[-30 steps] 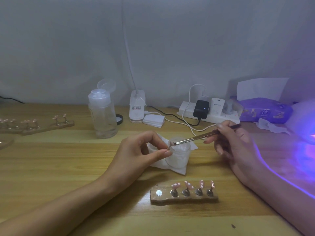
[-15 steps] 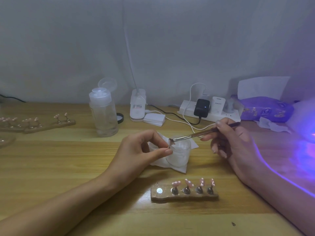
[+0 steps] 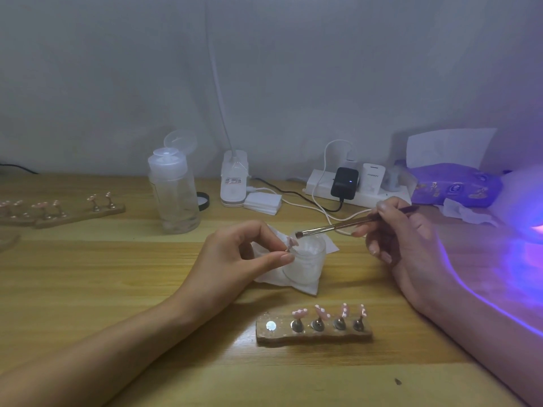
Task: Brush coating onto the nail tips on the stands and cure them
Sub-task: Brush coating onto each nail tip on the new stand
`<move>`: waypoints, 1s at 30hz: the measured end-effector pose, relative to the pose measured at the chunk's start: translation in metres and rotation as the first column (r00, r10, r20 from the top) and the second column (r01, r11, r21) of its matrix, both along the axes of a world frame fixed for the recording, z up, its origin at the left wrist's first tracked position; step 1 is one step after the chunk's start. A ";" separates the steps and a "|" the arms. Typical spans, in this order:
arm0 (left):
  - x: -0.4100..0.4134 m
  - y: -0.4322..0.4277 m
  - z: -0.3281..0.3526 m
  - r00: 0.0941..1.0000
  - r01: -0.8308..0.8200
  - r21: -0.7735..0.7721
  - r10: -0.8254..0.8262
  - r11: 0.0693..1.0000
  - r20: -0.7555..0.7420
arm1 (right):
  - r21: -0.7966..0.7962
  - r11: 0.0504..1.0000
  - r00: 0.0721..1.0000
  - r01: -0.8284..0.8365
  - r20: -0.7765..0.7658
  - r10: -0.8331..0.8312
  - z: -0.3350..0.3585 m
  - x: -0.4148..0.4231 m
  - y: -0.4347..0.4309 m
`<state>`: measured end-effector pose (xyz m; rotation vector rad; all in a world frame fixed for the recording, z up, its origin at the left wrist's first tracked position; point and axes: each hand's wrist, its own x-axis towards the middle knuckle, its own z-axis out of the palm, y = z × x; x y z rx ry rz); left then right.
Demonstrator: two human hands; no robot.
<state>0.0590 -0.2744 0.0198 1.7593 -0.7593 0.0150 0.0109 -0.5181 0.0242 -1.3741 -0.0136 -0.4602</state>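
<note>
My left hand (image 3: 235, 254) pinches a small stand with a pink nail tip (image 3: 291, 243) between thumb and fingers, just over a frosted jar (image 3: 308, 259) that sits on a white tissue. My right hand (image 3: 402, 239) grips a thin brush (image 3: 338, 227); its bristle end hovers a little above and right of the pink tip, over the jar. A wooden stand base (image 3: 314, 333) near the table's front carries several pink tips on metal pegs and one bare magnet spot at its left end.
A clear pump bottle (image 3: 173, 192) stands at the back left, beside more stand bases with tips (image 3: 58, 210). A lamp base (image 3: 233, 177), power strip with chargers (image 3: 352, 183) and cables lie behind. A purple tissue pack (image 3: 452, 186) and a glowing UV lamp (image 3: 526, 207) are at right.
The brush tip has lifted off the pink nail tip and moved slightly up and right. My left hand keeps holding the stand in the same spot.
</note>
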 end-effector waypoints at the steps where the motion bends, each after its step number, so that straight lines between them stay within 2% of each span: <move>1: 0.000 0.000 0.000 1.000 -0.002 0.001 0.002 1.000 0.003 | -0.012 1.000 1.000 -0.022 0.011 0.022 0.000 0.000 0.001; 6: -0.001 0.001 0.000 1.000 -0.005 -0.001 0.005 1.000 -0.005 | -0.005 0.999 0.999 0.038 -0.022 -0.038 -0.001 0.000 0.000; 10: 0.000 0.000 0.000 1.000 -0.001 0.001 0.001 1.000 0.001 | -0.019 0.999 0.999 -0.029 0.016 0.029 0.001 -0.001 0.002; 16: 0.000 0.001 -0.001 1.000 -0.003 -0.002 0.003 1.000 0.007 | -0.014 1.000 1.000 0.021 0.005 -0.021 -0.001 -0.001 0.000; 19: 0.000 0.001 -0.002 1.000 -0.002 -0.009 0.002 1.000 -0.002 | -0.034 0.999 0.998 -0.040 0.037 0.041 0.002 -0.002 0.003; 24: 0.000 0.001 -0.001 1.000 0.000 -0.009 0.000 1.000 -0.009 | -0.043 0.998 0.999 0.038 -0.008 -0.038 0.000 -0.001 0.001; 27: -0.001 0.001 -0.001 1.000 0.001 -0.003 -0.001 1.000 -0.010 | -0.018 1.000 0.999 0.000 0.038 0.001 0.002 -0.002 0.001; 30: -0.001 0.001 0.000 1.000 -0.005 0.004 0.005 1.000 -0.005 | -0.057 0.998 0.998 -0.030 0.044 0.033 0.002 -0.003 0.004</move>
